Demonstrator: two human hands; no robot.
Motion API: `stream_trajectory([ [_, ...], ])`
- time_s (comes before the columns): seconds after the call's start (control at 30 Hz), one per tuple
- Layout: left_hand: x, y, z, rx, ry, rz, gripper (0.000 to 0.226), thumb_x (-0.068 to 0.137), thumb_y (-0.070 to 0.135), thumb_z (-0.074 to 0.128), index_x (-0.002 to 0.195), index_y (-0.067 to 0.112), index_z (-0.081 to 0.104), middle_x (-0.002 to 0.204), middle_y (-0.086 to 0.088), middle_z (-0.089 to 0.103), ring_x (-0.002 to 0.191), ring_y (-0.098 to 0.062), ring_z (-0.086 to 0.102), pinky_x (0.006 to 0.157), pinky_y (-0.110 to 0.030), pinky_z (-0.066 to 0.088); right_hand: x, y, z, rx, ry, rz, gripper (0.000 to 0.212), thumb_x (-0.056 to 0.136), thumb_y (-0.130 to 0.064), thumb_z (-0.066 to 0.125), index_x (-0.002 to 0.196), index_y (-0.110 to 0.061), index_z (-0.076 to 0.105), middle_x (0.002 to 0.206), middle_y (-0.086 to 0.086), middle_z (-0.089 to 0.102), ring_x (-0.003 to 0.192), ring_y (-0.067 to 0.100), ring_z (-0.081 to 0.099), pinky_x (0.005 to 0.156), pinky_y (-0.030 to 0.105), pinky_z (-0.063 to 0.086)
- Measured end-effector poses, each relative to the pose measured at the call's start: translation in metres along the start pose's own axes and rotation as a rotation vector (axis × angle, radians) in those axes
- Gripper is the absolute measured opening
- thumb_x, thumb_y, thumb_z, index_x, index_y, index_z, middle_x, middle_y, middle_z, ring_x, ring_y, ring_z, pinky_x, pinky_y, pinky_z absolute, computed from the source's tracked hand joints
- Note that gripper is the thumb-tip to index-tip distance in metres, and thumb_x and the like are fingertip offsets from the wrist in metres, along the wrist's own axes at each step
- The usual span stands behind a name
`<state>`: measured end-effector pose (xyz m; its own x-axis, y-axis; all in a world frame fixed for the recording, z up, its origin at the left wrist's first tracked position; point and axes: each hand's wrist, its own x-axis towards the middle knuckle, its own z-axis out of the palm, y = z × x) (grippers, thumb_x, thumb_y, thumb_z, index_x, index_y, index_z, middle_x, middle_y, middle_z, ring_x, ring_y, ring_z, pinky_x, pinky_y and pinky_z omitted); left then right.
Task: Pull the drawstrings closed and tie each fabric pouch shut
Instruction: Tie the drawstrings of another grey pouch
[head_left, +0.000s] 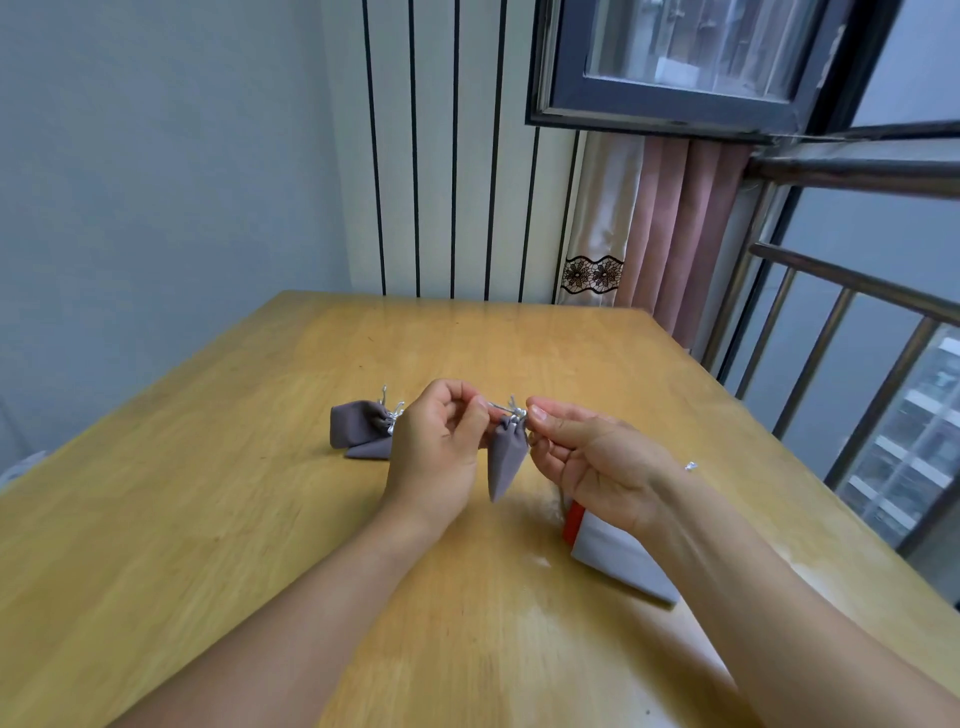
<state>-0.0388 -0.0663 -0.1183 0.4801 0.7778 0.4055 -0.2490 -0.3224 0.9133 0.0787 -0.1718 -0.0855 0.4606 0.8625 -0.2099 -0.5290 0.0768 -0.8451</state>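
A: What is the biggest thing here?

B: The wooden table (260, 519). Everything else sits on it or hangs over it.

A: And the next largest?

B: A white packet with a red edge (613, 556), lying on the table near its right side, partly hidden under the right forearm.

A: Where are the hands?

B: Both are raised over the middle of the table. The left hand (436, 447) has its fingers curled and pinches one end of a silver drawstring (506, 408). The right hand (597, 462) pinches the other end between thumb and fingers. The cord runs taut between them.

A: And the pouch itself?

B: The grey pouch (505, 462) hangs from that cord between the two hands, above the table's middle, its neck gathered tight and its bottom corner pointing down.

A: Any others?

B: Yes, tied grey pouches (358, 428) lie on the table just beyond the left hand, their silver cords knotted at the necks. How many, I cannot tell for certain.

A: Anything smaller?

B: A small silver scrap (690, 466) lies on the table toward its right edge.
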Motion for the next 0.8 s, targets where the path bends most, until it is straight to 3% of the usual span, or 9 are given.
stream_trajectory([
  [0.13, 0.000, 0.007, 0.004, -0.207, 0.021, -0.101, 0.011, 0.098, 0.000, 0.050, 0.089, 0.006, 0.054, 0.082, -0.011, 0.072, 0.073, -0.013, 0.072, 0.067, -0.022, 0.056, 0.001, -0.001, -0.003, -0.180, 0.025, -0.119, 0.015, 0.086, 0.005, 0.067, 0.099, 0.000, 0.071, 0.086, 0.013, 0.070, 0.072, 0.016, 0.063, 0.069, 0.021, 0.055],
  [0.23, 0.000, 0.010, 0.002, -0.238, -0.011, -0.112, 0.008, 0.095, -0.003, 0.053, 0.093, 0.004, 0.054, 0.079, -0.012, 0.071, 0.071, -0.015, 0.072, 0.064, -0.023, 0.057, 0.001, 0.000, -0.003, -0.269, 0.036, -0.182, 0.016, 0.089, 0.006, 0.064, 0.103, 0.000, 0.069, 0.094, 0.019, 0.067, 0.085, 0.025, 0.059, 0.080, 0.029, 0.050],
  [0.4, -0.003, 0.008, 0.003, -0.147, -0.060, -0.116, 0.013, 0.095, 0.003, 0.057, 0.103, 0.007, 0.066, 0.084, -0.009, 0.073, 0.075, -0.012, 0.071, 0.066, -0.022, 0.056, 0.003, 0.007, 0.003, -0.331, 0.011, -0.255, 0.015, 0.094, 0.005, 0.058, 0.106, -0.001, 0.066, 0.076, 0.006, 0.074, 0.070, 0.011, 0.072, 0.063, 0.019, 0.055],
  [0.6, -0.002, -0.002, 0.002, 0.011, -0.075, -0.067, 0.012, 0.092, 0.011, 0.065, 0.085, 0.012, 0.075, 0.072, 0.005, 0.075, 0.064, -0.003, 0.069, 0.059, -0.013, 0.049, 0.006, 0.010, 0.000, -0.328, 0.007, -0.281, 0.016, 0.093, 0.004, 0.060, 0.106, -0.001, 0.067, 0.079, 0.008, 0.072, 0.079, 0.016, 0.071, 0.068, 0.024, 0.058],
  [0.7, 0.004, -0.004, -0.003, 0.095, -0.070, -0.074, 0.019, 0.095, 0.018, 0.062, 0.084, 0.007, 0.074, 0.072, -0.007, 0.073, 0.058, -0.008, 0.065, 0.056, -0.020, 0.048, 0.006, 0.006, -0.003, -0.317, 0.001, -0.288, 0.017, 0.094, 0.005, 0.059, 0.109, 0.002, 0.066, 0.074, 0.004, 0.071, 0.072, 0.012, 0.070, 0.066, 0.022, 0.056],
  [0.8, 0.007, -0.001, -0.005, -0.008, -0.146, -0.158, 0.034, 0.098, 0.031, 0.054, 0.088, 0.003, 0.071, 0.077, -0.019, 0.071, 0.064, -0.021, 0.066, 0.054, -0.031, 0.055, 0.006, 0.001, -0.006, -0.309, -0.005, -0.292, 0.017, 0.093, 0.004, 0.060, 0.109, 0.001, 0.067, 0.085, 0.012, 0.069, 0.076, 0.016, 0.070, 0.067, 0.023, 0.056],
])
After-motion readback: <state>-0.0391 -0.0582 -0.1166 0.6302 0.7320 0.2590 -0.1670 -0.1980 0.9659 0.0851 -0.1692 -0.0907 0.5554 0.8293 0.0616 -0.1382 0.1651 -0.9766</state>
